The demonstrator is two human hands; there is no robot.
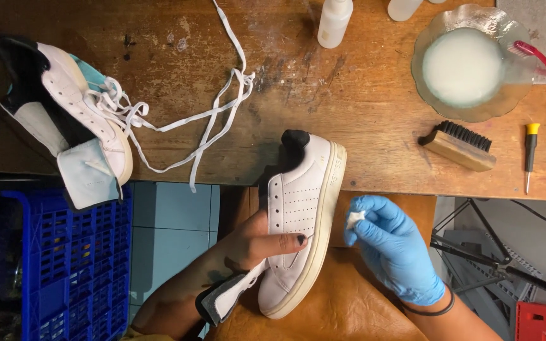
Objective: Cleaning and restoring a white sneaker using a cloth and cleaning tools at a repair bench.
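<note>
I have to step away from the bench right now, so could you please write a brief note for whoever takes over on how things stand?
Left hand: bare, gripping the white sneaker on its side over the lap apron, laces out.
Right hand: blue glove, pinching a small white pad beside the sole edge.
On the wooden bench: second sneaker at left, loose white laces, bowl of milky liquid, red toothbrush, bristle brush, small screwdriver, two bottles.
Done: laces removed from the held shoe.
Left: how far the wiping has got cannot be told.
</note>
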